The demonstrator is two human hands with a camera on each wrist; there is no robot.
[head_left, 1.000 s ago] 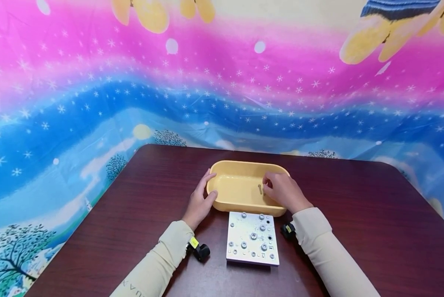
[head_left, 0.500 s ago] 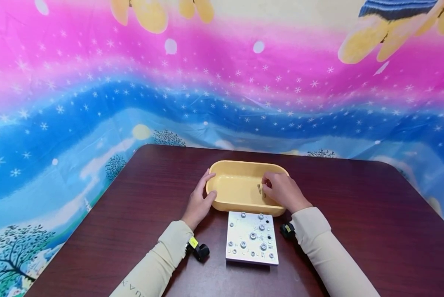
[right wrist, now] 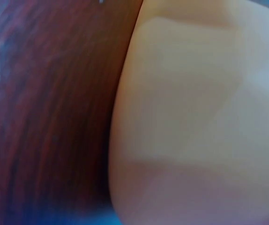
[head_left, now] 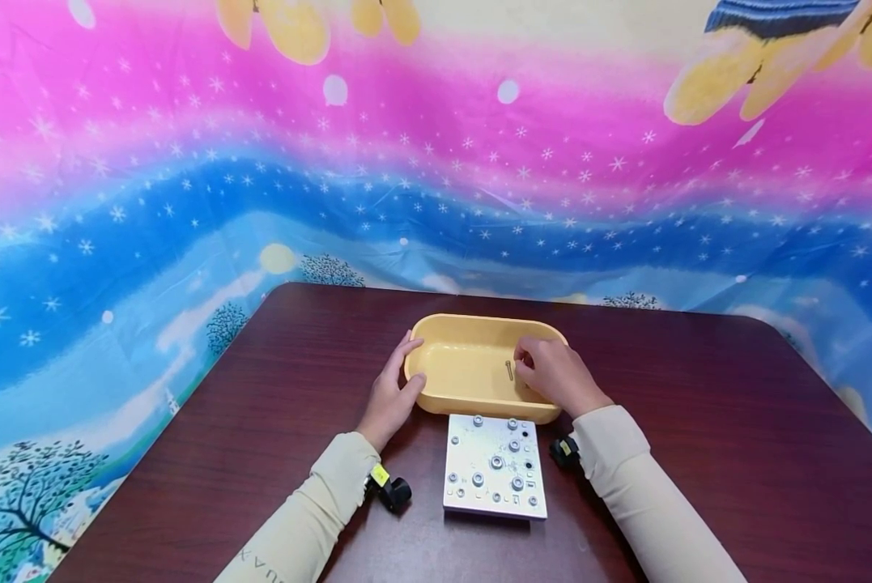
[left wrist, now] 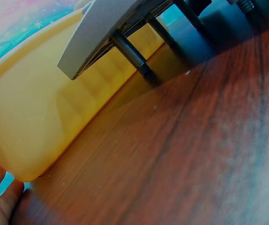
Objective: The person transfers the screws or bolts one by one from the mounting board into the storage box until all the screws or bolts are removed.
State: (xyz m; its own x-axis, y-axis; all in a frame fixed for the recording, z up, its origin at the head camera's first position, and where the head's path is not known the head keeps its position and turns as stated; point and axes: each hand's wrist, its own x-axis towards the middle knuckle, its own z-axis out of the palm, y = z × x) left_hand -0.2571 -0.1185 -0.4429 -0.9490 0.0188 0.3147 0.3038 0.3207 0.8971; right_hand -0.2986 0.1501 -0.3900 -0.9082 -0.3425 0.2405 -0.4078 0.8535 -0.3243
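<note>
A yellow oblong tray [head_left: 465, 402] stands on the table in the head view. My left hand [head_left: 392, 401] grips its left end, fingers over the far side and thumb on the near rim. Inside the tray's right part, my right hand [head_left: 558, 376] has curled fingers, pinching what looks like a small screw; only a bit shows below the fingertips. Another screw [head_left: 509, 371] lies on the tray floor just left of them. In front of the tray is a silver metal plate [head_left: 468, 457] with several socket-head screws. Their threaded shanks [left wrist: 130, 52] stick out underneath in the left wrist view.
The dark red wooden table [head_left: 734, 421] extends around the tray. A printed cloth [head_left: 436, 162] hangs behind it. Black wrist cameras sit near the plate: the left one [head_left: 395, 494] at its left, the right one [head_left: 564, 452] at its right. Two holes show on the plate's right side.
The bit of screw under my right fingertips has shifted slightly to the right. My left hand, the tray and the plate stay where they were.
</note>
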